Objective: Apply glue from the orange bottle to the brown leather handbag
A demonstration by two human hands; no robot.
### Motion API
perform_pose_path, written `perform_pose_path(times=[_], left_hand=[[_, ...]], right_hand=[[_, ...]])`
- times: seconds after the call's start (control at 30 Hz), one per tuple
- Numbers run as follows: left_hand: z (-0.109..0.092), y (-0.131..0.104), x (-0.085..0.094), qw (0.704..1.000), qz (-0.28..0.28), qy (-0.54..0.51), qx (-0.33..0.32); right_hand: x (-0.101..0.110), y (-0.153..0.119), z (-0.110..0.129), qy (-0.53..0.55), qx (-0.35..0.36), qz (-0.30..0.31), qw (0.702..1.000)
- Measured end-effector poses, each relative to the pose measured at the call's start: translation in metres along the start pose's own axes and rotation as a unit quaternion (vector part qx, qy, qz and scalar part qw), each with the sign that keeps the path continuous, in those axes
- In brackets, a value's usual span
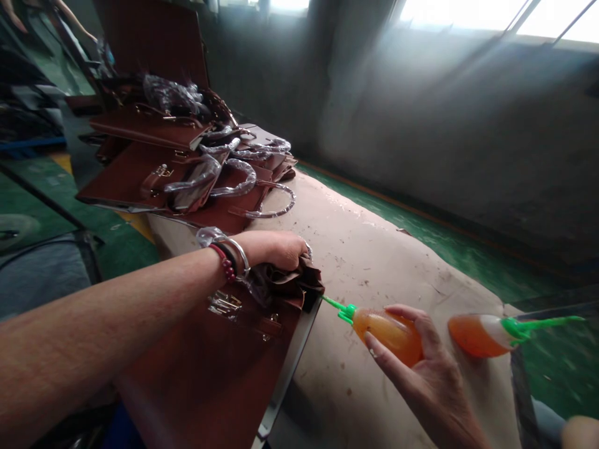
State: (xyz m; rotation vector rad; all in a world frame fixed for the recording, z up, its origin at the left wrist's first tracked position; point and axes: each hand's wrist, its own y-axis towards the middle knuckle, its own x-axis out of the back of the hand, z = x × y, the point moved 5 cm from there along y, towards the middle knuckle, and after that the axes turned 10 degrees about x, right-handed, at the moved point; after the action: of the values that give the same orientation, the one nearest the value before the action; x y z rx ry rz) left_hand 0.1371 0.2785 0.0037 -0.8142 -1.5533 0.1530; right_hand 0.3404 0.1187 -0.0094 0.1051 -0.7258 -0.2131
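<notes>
My left hand (276, 248) is closed in a firm grip on the folded top edge of the brown leather bag (219, 362), which lies on the near left part of the worktop (374, 262). The fingers are curled over the flap, so I cannot see their tips. My right hand (421, 368) is wrapped loosely around a squeeze bottle (386, 333) with orange liquid, thumb on top and fingers under it. The bottle's green nozzle (339, 308) points left and its tip is just beside the edge of the bag, near the corner that my left hand presses down.

I judge that the step in hand is putting the liquid, probably a glue, on the edge of the flap. The next move would need a steady left hand, the nozzle brought to touch the seam, and only a light squeeze, because too much liquid may run on the leather.

A second bottle (482, 333) of the same kind lies on its side at the right, apart from my hand. Far on the left, more brown bags (178, 181) with plastic-wrapped handles are stacked.
</notes>
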Motion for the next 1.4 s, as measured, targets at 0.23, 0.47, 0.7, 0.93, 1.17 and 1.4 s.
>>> perform_pose_path(times=[0.23,0.47,0.7,0.93,1.17,1.4], left_hand=[[-0.001,-0.002,0.000,1.000,-0.005,0.002,0.000],[-0.002,-0.005,0.001,1.000,-0.005,0.005,0.004],[-0.001,-0.003,0.000,1.000,-0.008,0.003,0.007],[0.002,0.000,-0.002,1.000,-0.014,-0.001,-0.005],[-0.003,-0.007,0.001,1.000,-0.006,-0.010,0.006],[0.000,-0.003,-0.001,1.000,-0.014,-0.005,-0.006]], right_hand=[[0.005,0.003,0.008,-0.009,-0.038,0.017,0.999],[0.004,0.008,0.010,-0.008,-0.065,0.028,0.997],[0.008,0.013,0.012,-0.028,-0.070,0.025,0.997],[0.005,0.008,0.002,0.031,-0.056,0.036,0.997],[0.002,0.008,0.002,0.038,-0.032,0.051,0.997],[0.005,0.010,0.003,0.014,-0.043,0.029,0.999]])
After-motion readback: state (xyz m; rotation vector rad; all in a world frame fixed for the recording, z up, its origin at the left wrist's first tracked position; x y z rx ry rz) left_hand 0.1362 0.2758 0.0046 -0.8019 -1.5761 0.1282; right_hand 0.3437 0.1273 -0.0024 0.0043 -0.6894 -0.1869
